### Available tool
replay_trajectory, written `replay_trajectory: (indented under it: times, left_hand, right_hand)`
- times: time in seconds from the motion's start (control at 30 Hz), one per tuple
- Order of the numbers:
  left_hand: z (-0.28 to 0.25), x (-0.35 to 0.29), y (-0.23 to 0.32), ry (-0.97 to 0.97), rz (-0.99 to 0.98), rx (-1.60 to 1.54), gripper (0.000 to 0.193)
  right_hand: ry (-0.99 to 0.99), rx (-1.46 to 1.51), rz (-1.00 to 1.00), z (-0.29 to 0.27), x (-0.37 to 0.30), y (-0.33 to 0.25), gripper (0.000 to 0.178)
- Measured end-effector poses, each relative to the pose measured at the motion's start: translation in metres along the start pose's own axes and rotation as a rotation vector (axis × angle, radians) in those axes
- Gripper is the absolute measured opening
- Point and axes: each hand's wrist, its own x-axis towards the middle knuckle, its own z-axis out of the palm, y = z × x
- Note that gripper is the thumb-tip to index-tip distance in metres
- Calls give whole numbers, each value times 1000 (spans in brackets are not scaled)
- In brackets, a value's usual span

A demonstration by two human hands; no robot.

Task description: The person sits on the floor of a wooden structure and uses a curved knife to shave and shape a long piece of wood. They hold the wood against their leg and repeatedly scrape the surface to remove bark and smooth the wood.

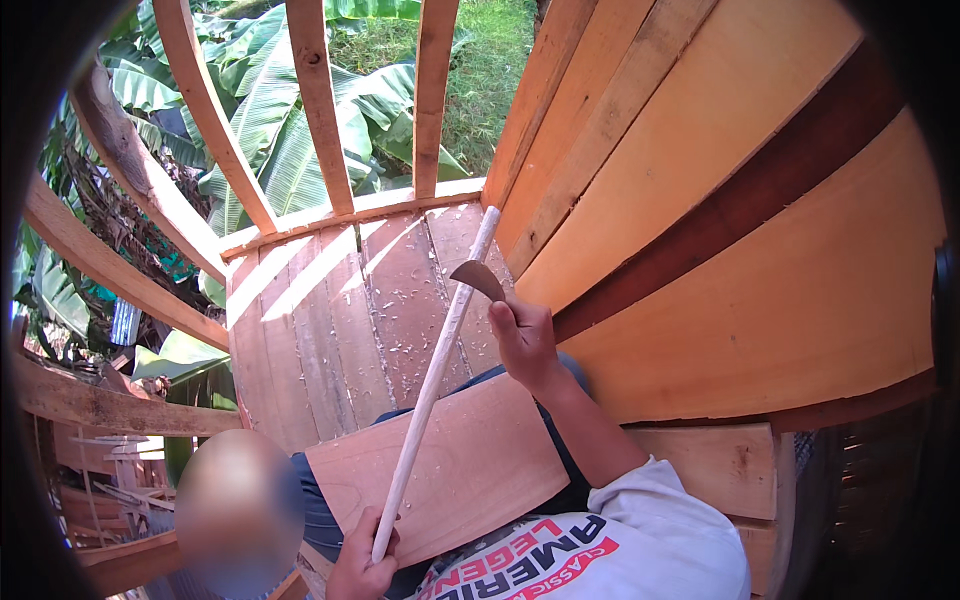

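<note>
A long, pale, peeled wooden stick slants across my lap, its far end resting near the wall. My left hand is closed round the stick's near end. Up by the far end, my right hand grips a knife with a short, curved, brownish blade; the fist hides its handle. The blade lies across the stick, though whether it cuts in cannot be seen. Beneath the stick, a flat wooden board lies over my legs, with small shavings on it.
Pale shavings are strewn over the plank floor. Tall wooden boards rise close on my right. Upright slats form a railing ahead and to the left, with broad green leaves outside. A blurred round shape stands at lower left.
</note>
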Motion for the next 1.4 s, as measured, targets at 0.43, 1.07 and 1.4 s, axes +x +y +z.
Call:
replay_trajectory:
  times: [0.43,1.07,1.4]
  left_hand:
    - [11,1,-7,24,15,-102,48]
    - [15,17,-3,22,105,118,51]
    - [15,-2,-10,-8,79,102,49]
  right_hand:
    - [-16,-203,-461,6,-36,-16,51]
    - [-149,-623,-416,-9,-60,-32,54]
    - [-88,-510,-207,-18,-71,-29,52]
